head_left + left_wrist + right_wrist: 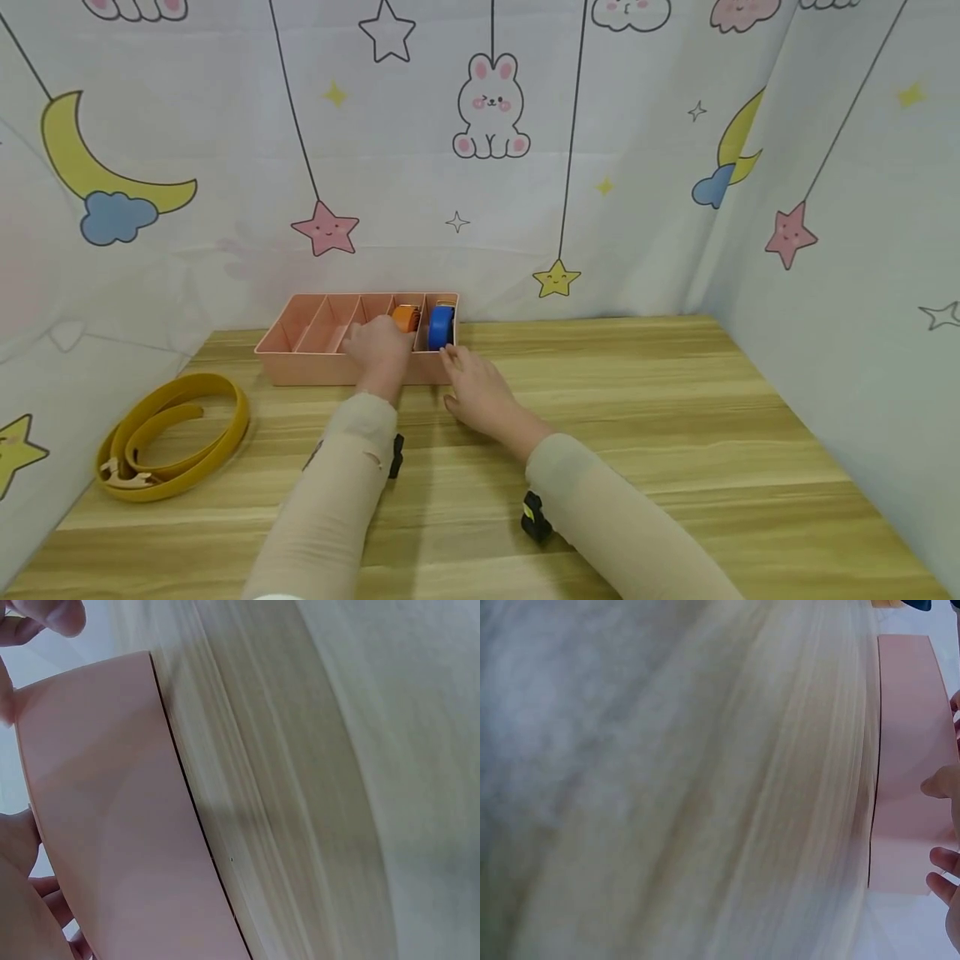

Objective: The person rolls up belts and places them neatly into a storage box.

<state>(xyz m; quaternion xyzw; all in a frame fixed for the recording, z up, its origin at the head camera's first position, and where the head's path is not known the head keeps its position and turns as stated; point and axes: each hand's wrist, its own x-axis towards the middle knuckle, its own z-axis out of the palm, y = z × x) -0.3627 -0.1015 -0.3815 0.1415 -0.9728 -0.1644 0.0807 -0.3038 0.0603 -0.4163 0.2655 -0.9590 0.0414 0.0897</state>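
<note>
A pink divided box (300, 369) stands at the back of the table. In its right-hand compartments sit a rolled orange belt (406, 317) and, at the far right, a rolled blue belt (440, 327). My left hand (378, 342) reaches over the front rim beside the orange roll; its fingertips are hidden in the head view. In the left wrist view, left fingers (15, 840) bend over the box rim. My right hand (480, 387) is at the box's front right corner, fingertips by the rim below the blue roll, thumb in front of the wall.
A loosely coiled yellow belt (241, 417) with a metal buckle lies on the wood-grain table (637, 417) at the left. Behind and at both sides hangs a white printed cloth (420, 125). The box's left compartments show bare pink bottoms.
</note>
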